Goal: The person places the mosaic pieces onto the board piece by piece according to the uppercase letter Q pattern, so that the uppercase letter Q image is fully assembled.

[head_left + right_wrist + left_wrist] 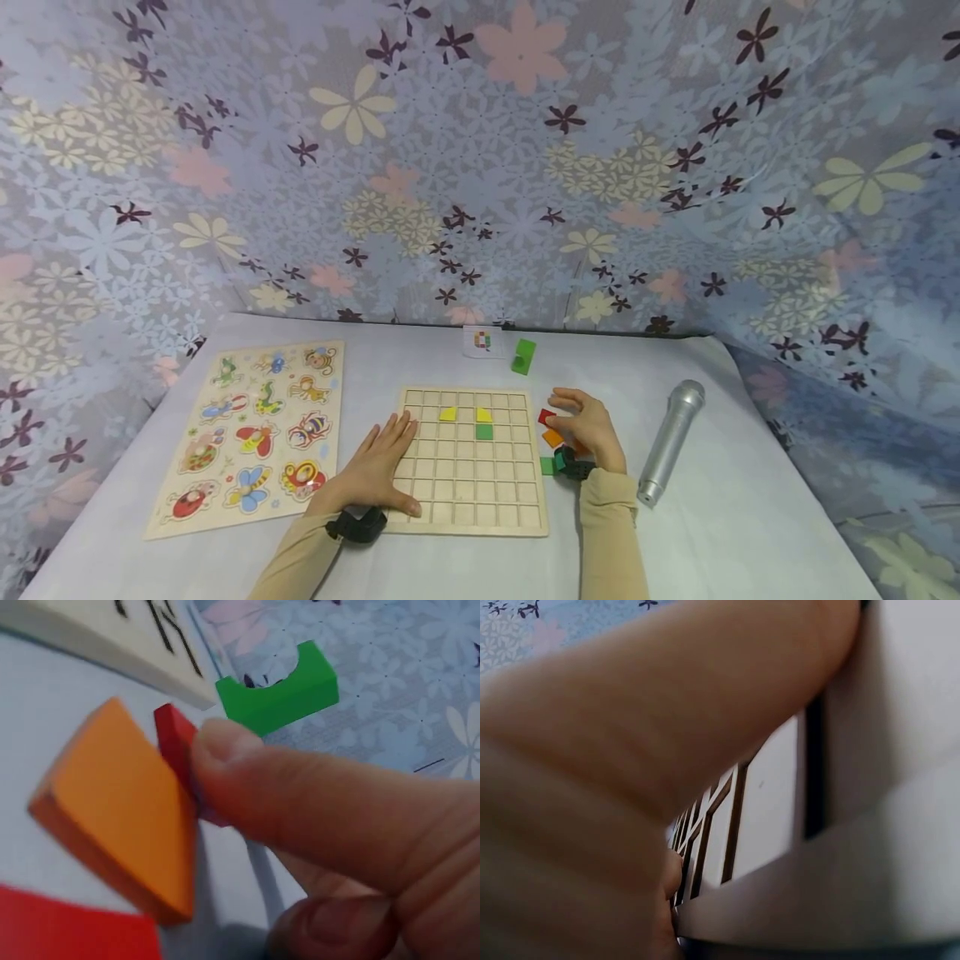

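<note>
Nearest the right hand, a red piece is touched by the thumb; whether it is pinched cannot be told; wristward, an orange piece is seen; leftward, the board is touched by the left hand, fingers spread; beyond, a green arch is seen.

Tabletop play area screened by fabric; whether it stands in a home, a classroom or a studio cannot be determined. A floral-printed curtain encloses the far, left and right sides of a white-topped table. Playthings indicate the character of the place: at left, an insect puzzle board; at centre, a wooden grid board, with coloured blocks near its right edge. A silver microphone lies farther right.
</note>
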`<act>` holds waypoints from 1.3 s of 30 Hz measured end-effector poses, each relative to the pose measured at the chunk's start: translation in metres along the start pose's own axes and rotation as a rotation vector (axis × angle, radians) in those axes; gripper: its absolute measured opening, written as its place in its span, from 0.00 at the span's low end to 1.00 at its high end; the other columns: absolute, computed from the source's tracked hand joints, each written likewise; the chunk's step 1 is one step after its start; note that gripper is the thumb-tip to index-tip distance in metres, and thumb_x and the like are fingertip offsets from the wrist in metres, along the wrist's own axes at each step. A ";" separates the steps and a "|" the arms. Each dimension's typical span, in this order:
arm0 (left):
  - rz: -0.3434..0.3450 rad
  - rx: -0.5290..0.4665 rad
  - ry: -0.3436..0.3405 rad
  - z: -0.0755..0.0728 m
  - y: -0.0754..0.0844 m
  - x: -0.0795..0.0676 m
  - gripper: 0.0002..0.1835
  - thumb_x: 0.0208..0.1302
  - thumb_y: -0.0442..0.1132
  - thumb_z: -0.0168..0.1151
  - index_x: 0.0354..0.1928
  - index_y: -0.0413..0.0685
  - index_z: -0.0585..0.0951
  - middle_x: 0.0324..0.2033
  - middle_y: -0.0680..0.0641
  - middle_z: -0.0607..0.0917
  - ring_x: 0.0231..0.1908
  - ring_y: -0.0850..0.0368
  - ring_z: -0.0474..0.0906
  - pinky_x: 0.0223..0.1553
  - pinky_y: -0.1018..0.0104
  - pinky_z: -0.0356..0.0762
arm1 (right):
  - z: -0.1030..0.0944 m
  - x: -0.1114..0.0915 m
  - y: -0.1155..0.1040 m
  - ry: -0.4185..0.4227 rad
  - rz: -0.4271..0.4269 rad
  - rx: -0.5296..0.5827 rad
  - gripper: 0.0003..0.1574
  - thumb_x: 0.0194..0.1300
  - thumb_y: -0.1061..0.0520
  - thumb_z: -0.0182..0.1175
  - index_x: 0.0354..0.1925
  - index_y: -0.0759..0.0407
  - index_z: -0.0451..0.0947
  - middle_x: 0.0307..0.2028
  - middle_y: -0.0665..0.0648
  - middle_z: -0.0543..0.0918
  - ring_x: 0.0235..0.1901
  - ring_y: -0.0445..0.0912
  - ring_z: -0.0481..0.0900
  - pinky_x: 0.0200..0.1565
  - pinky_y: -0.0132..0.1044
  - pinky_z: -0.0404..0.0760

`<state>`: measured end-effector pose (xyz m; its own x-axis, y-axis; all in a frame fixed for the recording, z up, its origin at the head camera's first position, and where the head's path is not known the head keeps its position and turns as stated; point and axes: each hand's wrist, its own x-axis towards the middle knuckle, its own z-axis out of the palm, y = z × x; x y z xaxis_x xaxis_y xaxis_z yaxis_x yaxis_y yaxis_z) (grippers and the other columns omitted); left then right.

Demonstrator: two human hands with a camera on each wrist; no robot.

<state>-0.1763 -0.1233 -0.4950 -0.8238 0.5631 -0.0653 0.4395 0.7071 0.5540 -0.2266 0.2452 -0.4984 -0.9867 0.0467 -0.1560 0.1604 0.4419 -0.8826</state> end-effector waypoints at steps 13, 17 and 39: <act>-0.004 0.003 -0.001 0.003 -0.003 0.001 0.70 0.36 0.61 0.77 0.74 0.32 0.48 0.76 0.34 0.43 0.75 0.34 0.36 0.73 0.36 0.35 | 0.009 0.001 -0.006 0.066 -0.038 -0.111 0.21 0.55 0.69 0.65 0.50 0.62 0.80 0.47 0.63 0.85 0.46 0.53 0.80 0.36 0.29 0.78; -0.011 0.003 -0.001 0.004 -0.004 0.001 0.71 0.36 0.61 0.77 0.74 0.33 0.48 0.76 0.35 0.43 0.76 0.35 0.36 0.73 0.37 0.35 | 0.015 0.005 -0.006 0.026 -0.061 -0.099 0.19 0.54 0.73 0.60 0.47 0.66 0.77 0.43 0.65 0.82 0.39 0.50 0.78 0.33 0.31 0.79; -0.005 0.017 -0.001 0.002 -0.005 0.003 0.71 0.36 0.62 0.77 0.75 0.34 0.47 0.76 0.35 0.42 0.76 0.36 0.36 0.74 0.38 0.34 | 0.060 0.006 -0.042 0.125 0.037 0.359 0.14 0.64 0.64 0.62 0.48 0.69 0.80 0.26 0.50 0.85 0.19 0.38 0.74 0.22 0.25 0.76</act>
<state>-0.1796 -0.1242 -0.4999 -0.8255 0.5602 -0.0689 0.4414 0.7169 0.5397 -0.2373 0.1733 -0.4882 -0.9723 0.1752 -0.1547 0.1733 0.0966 -0.9801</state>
